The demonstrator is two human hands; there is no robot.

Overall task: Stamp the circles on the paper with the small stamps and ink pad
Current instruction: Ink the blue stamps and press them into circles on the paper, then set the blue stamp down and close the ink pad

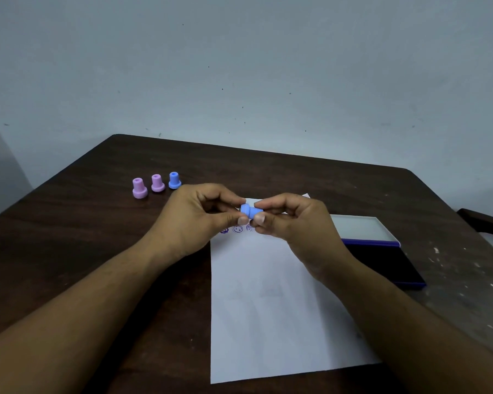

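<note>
Looked like a plain room at home or a small office, can't tell which. Bare grey-blue painted wall (239, 66), scuffed and specked, no fittings on it. Dark wood-grain desk (69, 251) pushed against it, near-right area worn pale and flecked with white paint (453, 280). Edge of a dark chair (484, 220) showed at the right. Craft items on the desk: paper (268, 308), ink pad (382, 260), small stamps (157, 183).

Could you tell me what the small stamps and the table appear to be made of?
Blue stamp held by both hands: probably moulded plastic, judging by its matte, uniform colour and rounded edges. Table: dark wood or wood-look laminate; grain streaks show, with a dull sheen.
</note>
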